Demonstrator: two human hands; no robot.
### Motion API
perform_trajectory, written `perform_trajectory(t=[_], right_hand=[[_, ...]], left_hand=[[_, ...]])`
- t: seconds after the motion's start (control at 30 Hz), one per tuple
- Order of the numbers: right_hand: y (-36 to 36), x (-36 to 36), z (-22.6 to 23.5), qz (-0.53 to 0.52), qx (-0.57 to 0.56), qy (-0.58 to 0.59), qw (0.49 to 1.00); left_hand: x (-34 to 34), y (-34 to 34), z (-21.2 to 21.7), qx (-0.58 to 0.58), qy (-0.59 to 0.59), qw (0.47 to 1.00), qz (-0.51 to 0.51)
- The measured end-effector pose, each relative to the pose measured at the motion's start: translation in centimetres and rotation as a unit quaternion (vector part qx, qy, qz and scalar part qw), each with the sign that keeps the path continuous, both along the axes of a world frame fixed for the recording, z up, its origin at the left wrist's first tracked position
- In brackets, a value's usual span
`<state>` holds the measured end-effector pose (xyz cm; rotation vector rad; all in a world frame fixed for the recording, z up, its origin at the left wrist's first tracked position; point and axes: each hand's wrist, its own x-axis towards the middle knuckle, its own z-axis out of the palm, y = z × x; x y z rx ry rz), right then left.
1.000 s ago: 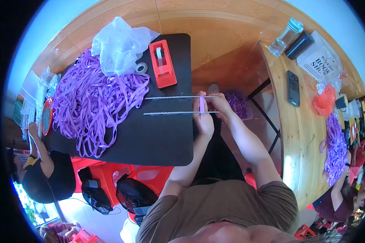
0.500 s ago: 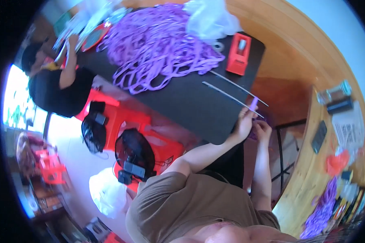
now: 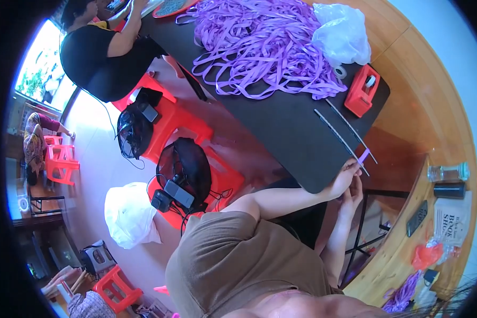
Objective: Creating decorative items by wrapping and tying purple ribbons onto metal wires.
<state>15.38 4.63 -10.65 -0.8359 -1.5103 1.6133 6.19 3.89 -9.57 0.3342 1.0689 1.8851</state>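
both hands at the near corner of the black desk [image 3: 281, 138], working a purple strip.

the left hand [image 3: 345, 178] pinched the end of a short purple strip [image 3: 363, 156] in a narrow grip, beside the near ends of two thin grey rods [image 3: 340, 135] lying on the desk. the right hand [image 3: 354, 196] sat just under it, fingers curled; what its grip held could not be told. a heap of purple ribbon [image 3: 259, 42] lay well apart at the far end, with a red tape dispenser [image 3: 362, 91] and a clear plastic bag [image 3: 342, 37] near it.
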Motion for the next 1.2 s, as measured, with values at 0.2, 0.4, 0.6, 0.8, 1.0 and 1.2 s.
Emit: perform_trajectory(t=[0.2, 0.4, 0.6, 0.8, 1.0, 1.2], right_hand=[[-2.1, 0.5, 0.4, -0.105, -0.008, -0.002, 0.994], [-4.9, 1.1, -0.1, -0.131, 0.009, -0.046, 0.990], [-7.8, 0.6, 1.7, -0.145, 0.015, 0.046, 0.988], [-9.1, 1.4, 1.5, -0.138, 0.227, -0.095, 0.959], [-10.1, 2.1, 0.3, -0.052, 0.091, -0.018, 0.994], [-10.1, 2.1, -0.3, 0.003, 0.037, 0.054, 0.998]], left_hand=[[-0.1, -0.9, 1.5, 0.005, -0.027, 0.998, -0.055], [-0.8, -0.6, -0.1, 0.041, -0.072, 0.996, -0.035], [-1.5, -0.5, 0.7, 0.010, -0.051, 0.995, -0.086], [-1.5, -1.3, 1.3, 0.016, -0.028, 0.996, -0.089], [-1.7, -3.5, 0.5, -0.011, 0.093, 0.986, -0.140], [-1.4, -5.5, -0.3, -0.034, 0.146, 0.981, -0.119]])
